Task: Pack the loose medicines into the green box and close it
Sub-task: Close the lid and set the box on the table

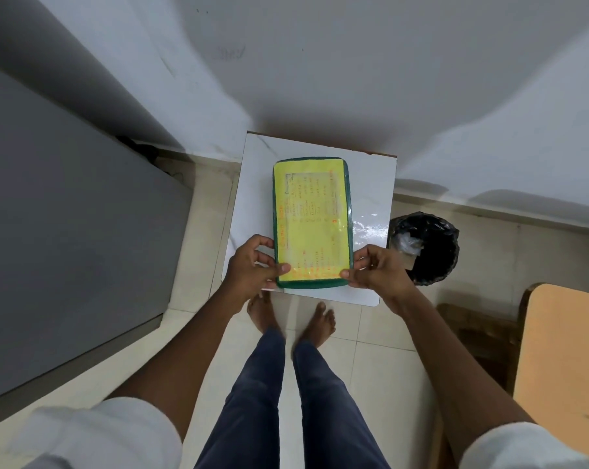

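- A green box with a yellow printed label across its lid lies shut on a small white table set against the wall.
- The left hand clasps the box's near-left corner, thumb on the lid, fingers curled at its side.
- The right hand clasps the near-right corner, thumb tip on the lid edge.
- A black-lined bin stands on the tiled floor just right of the table.
- Bare feet show below the table's near edge.
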